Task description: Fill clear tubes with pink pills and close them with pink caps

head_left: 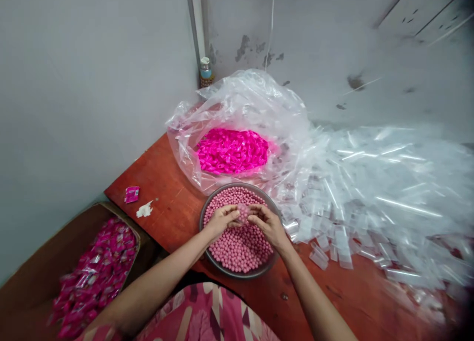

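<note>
The reddish counter (166,202) ran along the wall, its right side buried under a heap of clear plastic sleeves (385,197). Beside the heap lay an open plastic bag (259,99) of bright pink pieces (231,150). At lower left, a box (29,262) held glossy pink packets (96,272). A dark-rimmed bowl (203,222) of pink beads (240,252) sat near the counter's front edge. Above the beads, the left hand (222,218) and right hand (268,225) both pinched a small translucent pouch (243,212) between their fingertips.
</note>
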Available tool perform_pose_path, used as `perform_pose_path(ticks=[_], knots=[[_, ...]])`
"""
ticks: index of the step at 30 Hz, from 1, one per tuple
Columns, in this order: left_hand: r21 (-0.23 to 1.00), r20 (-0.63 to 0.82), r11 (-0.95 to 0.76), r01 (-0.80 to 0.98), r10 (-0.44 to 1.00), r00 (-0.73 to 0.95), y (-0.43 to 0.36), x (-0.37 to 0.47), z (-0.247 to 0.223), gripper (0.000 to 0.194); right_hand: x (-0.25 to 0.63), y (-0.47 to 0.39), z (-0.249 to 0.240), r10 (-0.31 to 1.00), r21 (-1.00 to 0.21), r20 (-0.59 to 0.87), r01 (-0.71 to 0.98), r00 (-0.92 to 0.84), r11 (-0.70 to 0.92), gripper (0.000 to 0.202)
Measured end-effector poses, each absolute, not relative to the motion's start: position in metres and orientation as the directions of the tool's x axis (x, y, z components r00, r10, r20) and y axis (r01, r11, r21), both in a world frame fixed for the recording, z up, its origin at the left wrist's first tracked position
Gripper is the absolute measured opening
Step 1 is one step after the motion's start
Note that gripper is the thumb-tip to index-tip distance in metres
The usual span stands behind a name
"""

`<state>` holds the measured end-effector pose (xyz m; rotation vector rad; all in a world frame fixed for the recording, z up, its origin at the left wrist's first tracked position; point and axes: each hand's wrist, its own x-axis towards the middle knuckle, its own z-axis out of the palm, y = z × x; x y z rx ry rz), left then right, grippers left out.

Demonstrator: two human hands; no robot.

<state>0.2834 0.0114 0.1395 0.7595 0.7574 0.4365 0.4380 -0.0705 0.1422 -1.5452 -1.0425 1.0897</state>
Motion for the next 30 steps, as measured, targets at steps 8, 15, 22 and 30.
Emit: perform_pose_path(ticks=[8, 15, 22, 30], knots=[[0.721, -0.458, 0.686, -0.100, 0.579, 0.674, 0.025, 0.271, 0.146, 0.029, 0.482, -0.002, 0.135, 0.926, -0.785, -0.013, 0.570, 0.378, -0.244, 0.023], [0.788, -0.439, 0.612, -0.070, 0.637, 0.633, 0.049, 0.277, 0.145, 0.029, 0.512, 0.088, 0.103, 0.860, -0.601, -0.003, 0.687, 0.510, -0.409, 0.027], [0.759, -0.492, 0.646, -0.076, 0.647, 0.583, 0.061, 0.278, 0.141, 0.033, 0.514, 0.132, 0.075, 0.802, -0.491, 0.002, 0.699, 0.598, -0.520, 0.037], [0.792, -0.452, 0.602, -0.101, 0.690, 0.566, 0.077, 0.284, 0.140, 0.032, 0.515, 0.124, 0.065, 0.792, -0.453, -0.060, 0.691, 0.608, -0.564, 0.037]])
